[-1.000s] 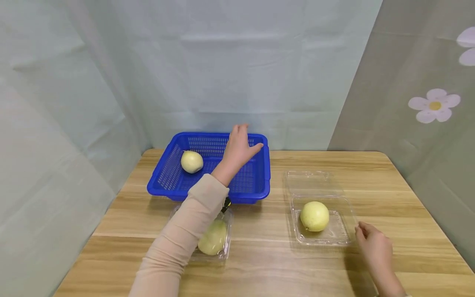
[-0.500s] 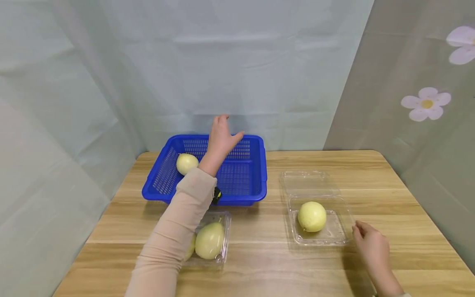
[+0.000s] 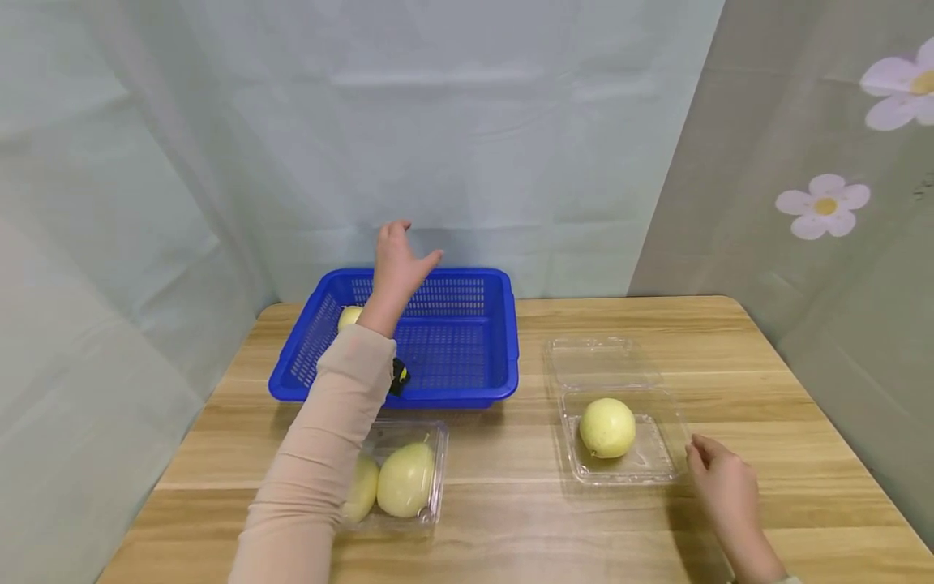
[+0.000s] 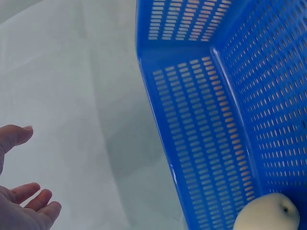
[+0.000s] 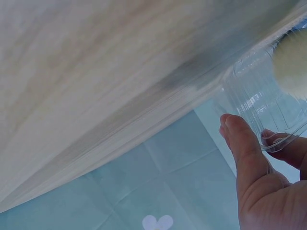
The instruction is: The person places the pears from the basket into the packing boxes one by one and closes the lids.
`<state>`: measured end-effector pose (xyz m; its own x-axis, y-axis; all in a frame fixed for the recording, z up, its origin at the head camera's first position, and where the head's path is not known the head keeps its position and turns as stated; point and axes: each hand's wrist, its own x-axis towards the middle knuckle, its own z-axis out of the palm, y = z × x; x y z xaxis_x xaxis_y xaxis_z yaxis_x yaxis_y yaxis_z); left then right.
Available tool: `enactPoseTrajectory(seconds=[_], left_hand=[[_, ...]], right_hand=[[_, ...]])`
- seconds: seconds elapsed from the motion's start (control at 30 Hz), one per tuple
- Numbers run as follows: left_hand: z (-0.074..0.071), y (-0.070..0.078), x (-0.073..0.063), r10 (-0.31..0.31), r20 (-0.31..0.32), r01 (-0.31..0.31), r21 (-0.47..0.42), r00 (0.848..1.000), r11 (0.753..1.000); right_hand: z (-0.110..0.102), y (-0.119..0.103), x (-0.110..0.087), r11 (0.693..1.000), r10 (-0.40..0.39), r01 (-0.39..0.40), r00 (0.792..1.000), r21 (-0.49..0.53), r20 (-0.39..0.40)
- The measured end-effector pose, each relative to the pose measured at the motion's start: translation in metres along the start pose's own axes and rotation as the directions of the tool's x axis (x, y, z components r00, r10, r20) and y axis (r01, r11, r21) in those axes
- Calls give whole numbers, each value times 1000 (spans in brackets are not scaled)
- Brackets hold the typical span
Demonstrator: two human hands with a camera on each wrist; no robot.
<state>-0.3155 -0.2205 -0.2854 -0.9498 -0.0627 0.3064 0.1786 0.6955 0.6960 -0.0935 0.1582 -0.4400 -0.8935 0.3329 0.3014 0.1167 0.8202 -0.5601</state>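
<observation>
My left hand [image 3: 400,266] is held above the blue plastic basket [image 3: 452,403], thumb spread from the fingers and nothing in it. In the left wrist view, that hand [image 4: 24,191] stays apart from the basket wall [image 4: 192,129], and one pale yellow pear [image 4: 268,213] lies inside. The forearm partly covers this pear [image 3: 348,316] in the head view. With thumb and finger, my right hand [image 3: 726,487] pinches the rim of an open clear plastic clamshell box [image 3: 660,470]. A single pear [image 3: 608,427] sits in it. The right wrist view shows the pinched rim [image 5: 280,143] closely.
Left of centre, a lidded clear box [image 3: 438,462] with pears [image 3: 405,480] stands in front of the basket, partly behind my left sleeve [image 3: 314,454]. The open box's lid [image 3: 594,362] lies back on the wooden table [image 3: 511,519]. A cloth curtain [image 3: 467,146] hangs behind.
My left hand has moved left over the basket, toward the pear's side, staying spread. The view has shifted slightly right. My right hand keeps its hold on the box rim.
</observation>
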Motion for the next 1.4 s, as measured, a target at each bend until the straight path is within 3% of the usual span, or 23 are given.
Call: enactPoseTrajectory(seconds=[0.47,0.7,1.07,1.4], left_hand=[[-10,-35,8,-70,-38,67,-77,997,995],[-12,-46,10,-72,-84,64,-98,994,993],[-14,-75,10,-160,-71,148,-153,985,977],[-10,-92,14,-205,-54,192,-182,977,964]], right_hand=[[0,4,-1,1000,6,-6,1000,-13,19],[-1,3,-4,1000,2,-2,1000,-13,8],[-1,4,-3,999,27,-27,1000,-24,8],[-1,4,-4,998,48,-47,999,-29,22]])
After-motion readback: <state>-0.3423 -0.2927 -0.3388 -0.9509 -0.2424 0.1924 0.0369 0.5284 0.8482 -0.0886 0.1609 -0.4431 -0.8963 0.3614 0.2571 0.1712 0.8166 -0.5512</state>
